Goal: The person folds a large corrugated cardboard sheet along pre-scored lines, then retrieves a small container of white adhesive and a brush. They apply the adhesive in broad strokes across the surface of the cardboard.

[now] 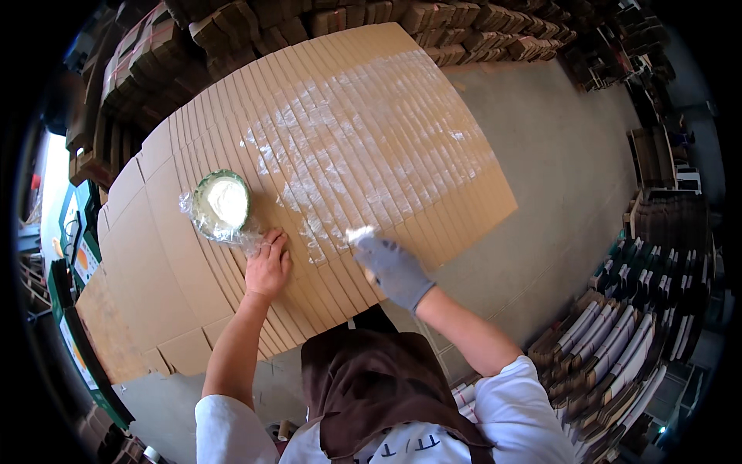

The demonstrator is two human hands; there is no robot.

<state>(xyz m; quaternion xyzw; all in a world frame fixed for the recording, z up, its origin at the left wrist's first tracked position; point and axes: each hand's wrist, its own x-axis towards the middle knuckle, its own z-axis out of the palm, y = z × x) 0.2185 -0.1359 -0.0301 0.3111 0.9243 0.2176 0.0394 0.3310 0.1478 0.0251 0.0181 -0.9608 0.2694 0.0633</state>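
Overlapping sheets of flat cardboard lie fanned out in narrow steps before me, with white paste smeared across their exposed strips. My left hand is bare and rests palm down on the sheets, its fingers laid out beside a green-rimmed bowl of white paste. Clear plastic film wraps round the bowl and reaches my fingertips. A grey glove covers my right hand, which is closed at the smeared strips' near edge. A small white, paste-covered wad sticks out past its fingers; its exact kind is unclear.
Bundled cardboard stacks line the back, and more stand on a pallet at the left. Grey floor runs along the right of the sheets. Piles of folded cardboard stand at the lower right. Green-edged printed panels are at the left.
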